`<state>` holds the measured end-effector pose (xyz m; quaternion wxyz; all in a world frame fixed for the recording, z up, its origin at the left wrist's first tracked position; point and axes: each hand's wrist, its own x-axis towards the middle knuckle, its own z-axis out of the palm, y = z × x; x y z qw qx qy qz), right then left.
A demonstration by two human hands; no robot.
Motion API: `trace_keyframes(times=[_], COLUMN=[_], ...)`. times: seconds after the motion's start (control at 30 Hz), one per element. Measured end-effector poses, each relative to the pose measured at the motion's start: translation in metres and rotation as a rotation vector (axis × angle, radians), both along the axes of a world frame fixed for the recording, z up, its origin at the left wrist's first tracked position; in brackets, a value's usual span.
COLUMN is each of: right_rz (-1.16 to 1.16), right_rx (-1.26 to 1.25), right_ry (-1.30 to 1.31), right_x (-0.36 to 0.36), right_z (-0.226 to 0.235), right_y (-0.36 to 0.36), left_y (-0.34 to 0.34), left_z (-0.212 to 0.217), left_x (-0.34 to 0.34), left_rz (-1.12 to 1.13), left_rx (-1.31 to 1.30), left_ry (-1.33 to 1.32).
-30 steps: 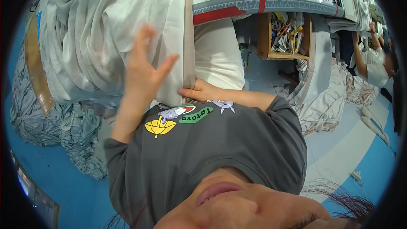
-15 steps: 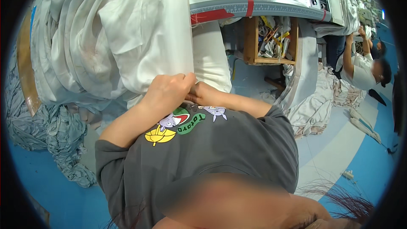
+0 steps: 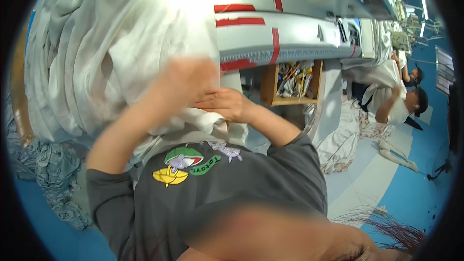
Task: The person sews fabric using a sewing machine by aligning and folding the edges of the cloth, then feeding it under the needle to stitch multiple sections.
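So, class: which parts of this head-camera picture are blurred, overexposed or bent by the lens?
Head view: the left hand is smeared by motion blur, the right hand is sharper; the white fabric burns out to glare at the top; the grey table edge curves from fisheye distortion; the corners are black.

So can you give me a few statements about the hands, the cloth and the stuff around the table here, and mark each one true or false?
1. Both hands rest on white cloth. True: the left hand and the right hand lie on it, close together.
2. The left hand shows sharp and clear. False: it is blurred.
3. A wooden box of small mixed items hangs under the table edge. True.
4. The strips of tape on the table are green. False: they are red.
5. Nobody else is in view. False: other people handle white cloth at the far right.
6. Grey-blue cloth lies heaped on the blue floor at the left. True.
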<state>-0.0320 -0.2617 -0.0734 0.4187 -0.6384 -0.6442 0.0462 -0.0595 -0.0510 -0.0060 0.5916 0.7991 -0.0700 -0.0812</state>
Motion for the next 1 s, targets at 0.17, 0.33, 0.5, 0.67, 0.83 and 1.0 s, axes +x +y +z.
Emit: trace_keyframes(times=[0.17, 0.33, 0.5, 0.67, 0.83, 1.0], right_rz=[0.052, 0.105, 0.153, 0.180, 0.168, 0.180], right_rx=[-0.060, -0.088, -0.095, -0.134, -0.195, -0.245], right_ry=[-0.017, 0.072, 0.152, 0.196, 0.234, 0.245], right_x=[0.013, 0.036, 0.056, 0.075, 0.093, 0.114], right_z=[0.013, 0.025, 0.035, 0.048, 0.057, 0.061], right_y=[0.004, 0.010, 0.021, 0.032, 0.043, 0.053], left_y=[0.102, 0.116, 0.128, 0.145, 0.165, 0.191], left_z=[-0.035, -0.036, -0.013, -0.010, -0.021, -0.031], left_x=[0.143, 0.203, 0.225, 0.251, 0.279, 0.312], left_rz=[0.513, 0.666, 0.716, 0.723, 0.722, 0.763], left_rx=[0.568, 0.700, 0.599, 0.600, 0.576, 0.651], left_ry=[-0.649, -0.708, -0.435, -0.351, -0.425, -0.433])
